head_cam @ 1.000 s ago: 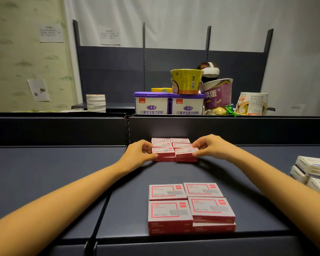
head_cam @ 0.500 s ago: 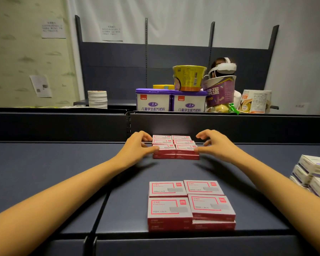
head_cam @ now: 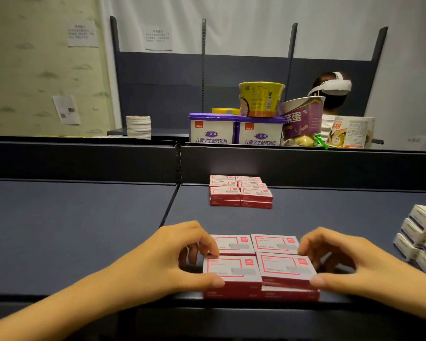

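Two groups of small red-and-white boxes lie on a dark grey shelf (head_cam: 84, 230). The near group of boxes (head_cam: 258, 264) sits at the shelf's front edge, stacked two high. My left hand (head_cam: 167, 262) curls round its left side, thumb on the front face and fingers on the rear left box. My right hand (head_cam: 347, 264) grips the right side the same way. The far group of boxes (head_cam: 240, 191) stands alone against the back panel, with no hand near it.
White boxes with purple trim (head_cam: 423, 237) are piled at the right edge of the shelf. Behind the back panel stand two purple-lidded tubs (head_cam: 236, 129), noodle bowls (head_cam: 262, 98), a stack of tape rolls (head_cam: 138, 126) and a person wearing a white headset (head_cam: 332, 92).
Both hands have left the far group of boxes and come back to the near group, which they now hold from either side. The camera has tilted down a little.
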Demonstrator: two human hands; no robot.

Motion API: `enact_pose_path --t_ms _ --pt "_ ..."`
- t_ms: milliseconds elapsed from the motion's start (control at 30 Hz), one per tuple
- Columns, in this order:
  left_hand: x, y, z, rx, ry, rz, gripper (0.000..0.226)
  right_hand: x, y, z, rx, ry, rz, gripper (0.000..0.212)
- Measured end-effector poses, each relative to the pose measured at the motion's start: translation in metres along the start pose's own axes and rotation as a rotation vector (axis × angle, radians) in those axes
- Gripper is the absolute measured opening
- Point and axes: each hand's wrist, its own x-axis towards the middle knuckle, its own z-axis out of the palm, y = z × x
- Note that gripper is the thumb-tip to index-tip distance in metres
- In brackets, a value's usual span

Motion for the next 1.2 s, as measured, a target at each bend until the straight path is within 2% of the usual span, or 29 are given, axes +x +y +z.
enact_pose_path --t_ms 100,200,300,400,467,567,667,800,900,1000,1133,1200 --pt "-0.003 0.002 0.002 0.086 -0.030 -0.025 0.049 -0.003 0.000 0.004 -0.013 0.009 -0.007 0.075" --pt "-0.004 0.005 -0.002 0.103 -0.033 -0.028 0.039 -0.004 0.000 0.006 0.018 0.033 -0.009 0.069" --pt "0.001 0.009 -0.013 -0.022 -0.015 -0.050 0.033 -0.004 0.004 0.008 0.123 0.026 0.001 0.058" --pt "0.019 0.009 -0.027 -0.193 0.043 -0.048 0.029 -0.004 0.007 0.008 0.183 0.029 0.006 0.063" --pt "0.040 0.003 -0.034 -0.223 0.100 -0.071 0.022 -0.004 0.008 0.009 0.201 0.044 -0.006 0.063" --pt "0.080 -0.015 -0.035 -0.163 0.145 -0.129 0.024 -0.007 0.009 0.010 0.235 0.073 -0.043 0.065" --pt "0.114 -0.041 -0.021 -0.082 0.116 -0.183 0.031 -0.009 0.012 0.010 0.268 0.071 -0.057 0.056" --pt "0.132 -0.065 -0.003 -0.023 0.052 -0.204 0.034 -0.008 0.016 0.007 0.298 0.088 -0.091 0.055" --pt "0.131 -0.075 0.002 -0.050 0.089 -0.196 0.038 0.001 0.007 0.000 0.276 0.195 -0.165 0.053" --pt "0.129 -0.078 0.002 -0.076 0.117 -0.195 0.039 0.023 -0.009 -0.010 0.236 0.308 -0.167 0.036" --pt "0.130 -0.080 0.005 -0.058 0.141 -0.204 0.037 0.077 -0.014 -0.019 -0.048 0.389 -0.054 0.031" --pt "0.130 -0.081 0.007 -0.050 0.158 -0.198 0.035 0.100 -0.008 -0.021 -0.193 0.359 0.012 0.035"
